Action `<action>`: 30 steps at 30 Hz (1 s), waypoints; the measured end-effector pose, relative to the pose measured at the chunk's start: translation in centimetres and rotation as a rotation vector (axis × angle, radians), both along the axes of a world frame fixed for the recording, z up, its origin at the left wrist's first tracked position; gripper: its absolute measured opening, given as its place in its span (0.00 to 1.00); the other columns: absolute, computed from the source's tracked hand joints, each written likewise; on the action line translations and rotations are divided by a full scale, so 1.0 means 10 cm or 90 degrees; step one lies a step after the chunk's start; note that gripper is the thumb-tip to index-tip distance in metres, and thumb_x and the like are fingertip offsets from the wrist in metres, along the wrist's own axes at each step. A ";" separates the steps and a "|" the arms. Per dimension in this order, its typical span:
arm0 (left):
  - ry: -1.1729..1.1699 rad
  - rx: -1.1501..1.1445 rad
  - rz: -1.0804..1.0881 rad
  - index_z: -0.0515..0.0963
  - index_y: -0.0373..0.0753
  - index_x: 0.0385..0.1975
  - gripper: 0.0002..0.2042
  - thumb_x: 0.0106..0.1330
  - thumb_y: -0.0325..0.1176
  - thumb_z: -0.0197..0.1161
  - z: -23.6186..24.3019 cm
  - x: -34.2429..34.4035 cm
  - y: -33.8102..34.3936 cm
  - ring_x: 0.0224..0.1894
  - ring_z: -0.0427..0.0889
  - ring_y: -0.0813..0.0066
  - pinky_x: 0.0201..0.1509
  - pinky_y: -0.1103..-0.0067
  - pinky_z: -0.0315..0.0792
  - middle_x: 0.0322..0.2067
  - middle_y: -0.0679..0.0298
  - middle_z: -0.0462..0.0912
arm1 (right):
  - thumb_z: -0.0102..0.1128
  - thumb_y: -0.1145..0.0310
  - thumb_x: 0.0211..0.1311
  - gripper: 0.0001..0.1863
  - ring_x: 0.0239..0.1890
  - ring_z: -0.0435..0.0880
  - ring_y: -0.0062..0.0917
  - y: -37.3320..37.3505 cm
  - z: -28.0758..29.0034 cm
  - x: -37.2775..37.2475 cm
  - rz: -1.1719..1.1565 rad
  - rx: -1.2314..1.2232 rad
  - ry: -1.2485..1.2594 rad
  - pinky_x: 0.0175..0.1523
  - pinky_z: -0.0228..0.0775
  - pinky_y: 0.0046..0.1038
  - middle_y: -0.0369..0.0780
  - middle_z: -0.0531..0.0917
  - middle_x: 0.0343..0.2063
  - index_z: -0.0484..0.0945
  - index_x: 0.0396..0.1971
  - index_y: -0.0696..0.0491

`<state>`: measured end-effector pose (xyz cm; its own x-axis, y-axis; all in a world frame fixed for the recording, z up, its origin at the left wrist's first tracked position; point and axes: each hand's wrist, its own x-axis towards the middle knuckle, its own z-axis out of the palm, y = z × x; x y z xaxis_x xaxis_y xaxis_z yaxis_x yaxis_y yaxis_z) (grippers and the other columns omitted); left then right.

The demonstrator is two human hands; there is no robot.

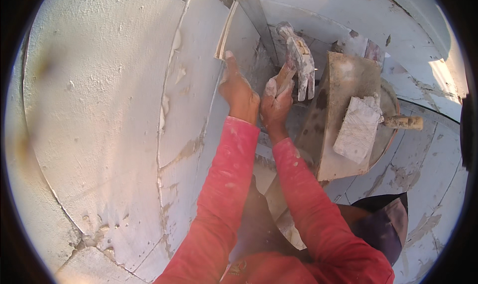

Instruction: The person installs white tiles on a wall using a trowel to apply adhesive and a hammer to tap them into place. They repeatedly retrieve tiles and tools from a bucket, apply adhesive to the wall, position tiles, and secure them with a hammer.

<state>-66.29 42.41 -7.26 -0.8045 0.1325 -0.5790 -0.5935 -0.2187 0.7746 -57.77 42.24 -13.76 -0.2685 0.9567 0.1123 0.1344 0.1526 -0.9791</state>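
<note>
My left hand is closed on the near end of a thin, pale wooden strip. The strip lies along the white plank wall, with my thumb against its end. In my right hand, just beside the left, is a claw hammer gripped by its wooden handle. White residue coats the hammer head, and its claw points toward me. Both forearms are in dusty red sleeves.
Right of my hands, a curved brown board rests over a round bucket. On the board lies a white-caked flat tool with a wooden handle. A grey upright post stands ahead. White planks with peeling paint surround me.
</note>
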 end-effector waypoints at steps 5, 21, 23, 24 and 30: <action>-0.013 -0.017 0.005 0.60 0.29 0.74 0.39 0.73 0.51 0.64 0.10 0.05 -0.01 0.79 0.54 0.58 0.80 0.66 0.50 0.76 0.49 0.58 | 0.57 0.61 0.74 0.23 0.42 0.84 0.54 -0.09 -0.21 0.07 0.141 -0.135 -0.188 0.47 0.75 0.44 0.59 0.82 0.38 0.69 0.56 0.65; 0.048 -0.055 0.038 0.75 0.26 0.59 0.32 0.72 0.52 0.65 0.02 0.02 0.08 0.53 0.74 0.71 0.58 0.73 0.70 0.52 0.59 0.78 | 0.59 0.60 0.73 0.25 0.43 0.84 0.59 0.02 0.16 -0.04 -0.026 -0.070 0.042 0.48 0.75 0.49 0.62 0.83 0.36 0.72 0.57 0.66; -0.016 -0.048 0.068 0.74 0.25 0.60 0.32 0.72 0.52 0.65 0.23 0.11 0.17 0.55 0.74 0.71 0.60 0.73 0.69 0.54 0.58 0.78 | 0.58 0.60 0.73 0.24 0.41 0.85 0.57 -0.04 -0.07 -0.01 0.048 -0.077 -0.087 0.47 0.76 0.48 0.60 0.84 0.36 0.72 0.57 0.65; -0.020 -0.044 0.066 0.73 0.25 0.61 0.33 0.72 0.52 0.65 0.24 0.14 0.19 0.56 0.74 0.70 0.61 0.73 0.69 0.55 0.57 0.78 | 0.58 0.60 0.73 0.24 0.40 0.86 0.55 -0.06 -0.18 0.02 0.085 -0.080 -0.152 0.47 0.76 0.48 0.60 0.84 0.35 0.73 0.56 0.64; 0.036 -0.062 0.034 0.71 0.24 0.64 0.34 0.73 0.52 0.64 0.08 0.02 0.01 0.62 0.72 0.68 0.65 0.70 0.67 0.61 0.54 0.75 | 0.59 0.57 0.74 0.23 0.35 0.84 0.49 0.03 0.32 0.03 0.058 -0.155 -0.039 0.43 0.75 0.40 0.55 0.84 0.34 0.73 0.51 0.64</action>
<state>-66.07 42.55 -6.42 -0.8403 0.0337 -0.5411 -0.5383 -0.1707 0.8253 -57.44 42.52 -10.54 -0.3546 0.9250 -0.1365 0.1902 -0.0716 -0.9791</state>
